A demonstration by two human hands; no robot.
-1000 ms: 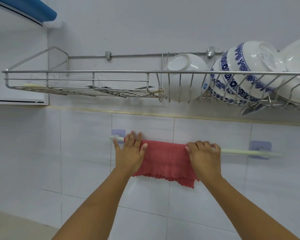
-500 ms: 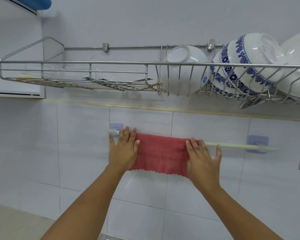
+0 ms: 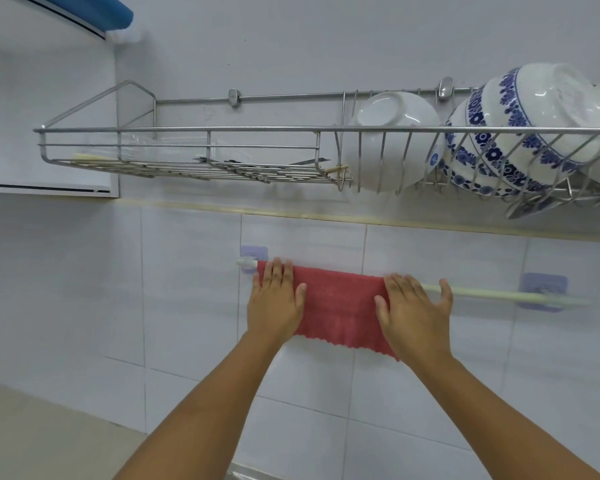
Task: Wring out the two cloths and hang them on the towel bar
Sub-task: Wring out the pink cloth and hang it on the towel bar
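Red cloth [image 3: 340, 303] on pale green towel bar [image 3: 499, 295] with lilac mounts [image 3: 543, 289]; white tiles [image 3: 187, 289]; right, white bowls [image 3: 520, 133] with blue floral bands; silver rack [image 3: 187, 147].

1. A pale towel bar [image 3: 492, 295] runs across the tiled wall [image 3: 187, 289]; its right stretch is bare.
2. A red cloth [image 3: 340, 306] covers its left stretch, with the left hand [image 3: 274, 306] and right hand [image 3: 413, 317] flat on it.
3. A wire dish rack [image 3: 222, 129] with bowls [image 3: 520, 133] overhangs, blocking passage above.
4. The wall below the bar is open.
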